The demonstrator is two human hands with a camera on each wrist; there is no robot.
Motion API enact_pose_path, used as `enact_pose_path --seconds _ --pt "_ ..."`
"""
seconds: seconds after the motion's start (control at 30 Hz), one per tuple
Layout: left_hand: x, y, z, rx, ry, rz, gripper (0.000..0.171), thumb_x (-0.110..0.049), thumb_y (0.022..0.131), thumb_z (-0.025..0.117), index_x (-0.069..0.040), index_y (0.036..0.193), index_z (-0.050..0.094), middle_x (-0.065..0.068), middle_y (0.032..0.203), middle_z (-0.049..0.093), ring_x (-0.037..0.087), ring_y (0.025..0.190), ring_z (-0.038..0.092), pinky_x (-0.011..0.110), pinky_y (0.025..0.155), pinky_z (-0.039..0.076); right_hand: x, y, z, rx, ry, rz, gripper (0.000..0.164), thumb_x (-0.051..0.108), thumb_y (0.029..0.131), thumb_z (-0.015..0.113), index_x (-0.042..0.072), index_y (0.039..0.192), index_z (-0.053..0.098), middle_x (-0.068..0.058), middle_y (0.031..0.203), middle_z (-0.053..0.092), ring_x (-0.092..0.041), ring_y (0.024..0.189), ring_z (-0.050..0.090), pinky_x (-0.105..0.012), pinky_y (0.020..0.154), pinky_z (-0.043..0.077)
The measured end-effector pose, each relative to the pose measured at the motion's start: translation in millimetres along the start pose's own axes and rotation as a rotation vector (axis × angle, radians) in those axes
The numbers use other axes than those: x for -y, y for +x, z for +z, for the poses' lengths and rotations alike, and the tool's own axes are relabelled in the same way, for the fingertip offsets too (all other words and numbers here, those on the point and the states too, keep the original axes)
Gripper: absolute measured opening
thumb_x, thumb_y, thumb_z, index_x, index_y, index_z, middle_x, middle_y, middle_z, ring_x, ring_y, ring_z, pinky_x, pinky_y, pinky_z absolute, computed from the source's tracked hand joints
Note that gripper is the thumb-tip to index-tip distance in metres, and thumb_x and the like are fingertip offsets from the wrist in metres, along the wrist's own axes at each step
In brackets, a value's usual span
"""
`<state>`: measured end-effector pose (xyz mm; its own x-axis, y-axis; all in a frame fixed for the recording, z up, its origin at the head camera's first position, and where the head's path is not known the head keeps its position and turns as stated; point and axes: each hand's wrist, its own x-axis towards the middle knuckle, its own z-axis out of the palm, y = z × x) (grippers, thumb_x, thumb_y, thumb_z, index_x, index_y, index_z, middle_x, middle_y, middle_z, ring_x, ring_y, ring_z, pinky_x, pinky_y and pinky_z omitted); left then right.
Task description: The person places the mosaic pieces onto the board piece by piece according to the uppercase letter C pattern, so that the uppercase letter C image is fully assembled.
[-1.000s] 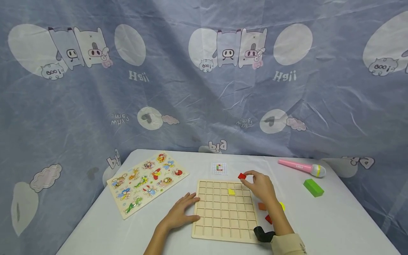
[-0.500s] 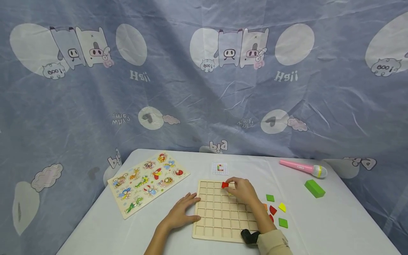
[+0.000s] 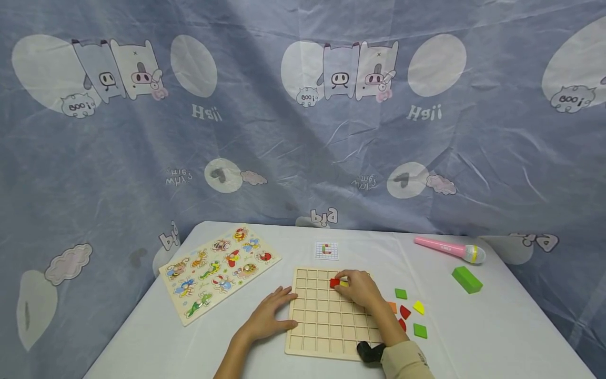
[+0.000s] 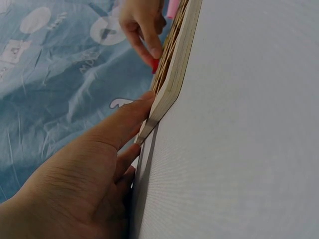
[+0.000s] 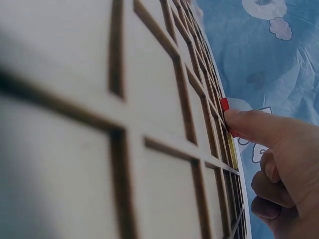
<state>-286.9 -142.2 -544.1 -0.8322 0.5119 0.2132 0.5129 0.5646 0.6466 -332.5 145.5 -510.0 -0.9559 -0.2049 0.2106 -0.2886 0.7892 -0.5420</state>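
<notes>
My right hand [image 3: 362, 289] pinches a red square tile [image 3: 334, 283] between thumb and fingers, low over the wooden grid board [image 3: 326, 327]. Just right of that tile a yellow tile [image 3: 344, 283] sits in a cell, partly covered by my fingers. In the right wrist view the thumb lies against the red tile [image 5: 225, 103] at the grid's far side. My left hand [image 3: 269, 314] rests at the board's left edge, fingers and thumb spread along it and holding nothing. The left wrist view shows its fingertips touching the board's edge [image 4: 172, 84].
Right of the board lie loose green [image 3: 420, 330], red [image 3: 404, 312], orange and yellow pieces. A small pattern card [image 3: 326, 250] is behind it. An insect puzzle board [image 3: 218, 273] lies left; a pink toy microphone [image 3: 445, 247] and green block [image 3: 466, 279] lie right.
My right hand has carried the red tile left across the board's top, then slightly down to the cell beside the yellow tile. My left hand has stayed in place.
</notes>
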Motion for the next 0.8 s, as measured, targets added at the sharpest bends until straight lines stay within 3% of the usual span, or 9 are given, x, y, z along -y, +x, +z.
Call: enact_pose_path --seconds 0.4,0.8 --pt "-0.7 0.6 0.1 -0.003 0.000 -0.022 0.070 -0.051 0.076 0.068 -0.016 0.134 0.048 0.008 0.145 0.035 0.033 0.136 0.021 0.057 0.107 0.016 -2.2 -0.6 1.8 0.007 0.018 -0.017 0.025 0.029 0.077 0.075 0.018 0.099 0.070 0.005 0.050 0.038 -0.007 0.045 0.028 -0.022 0.041 0.022" --pt "-2.6 0.9 -0.9 0.010 -0.002 -0.042 0.070 -0.052 0.076 0.067 -0.017 0.134 0.048 0.007 0.145 0.035 0.033 0.136 0.021 0.057 0.107 0.017 0.1 -6.2 -4.2 -0.001 0.109 -0.020 0.026 0.028 0.079 0.073 0.017 0.102 0.070 0.005 0.048 0.037 -0.007 0.042 0.025 -0.021 0.039 0.023"
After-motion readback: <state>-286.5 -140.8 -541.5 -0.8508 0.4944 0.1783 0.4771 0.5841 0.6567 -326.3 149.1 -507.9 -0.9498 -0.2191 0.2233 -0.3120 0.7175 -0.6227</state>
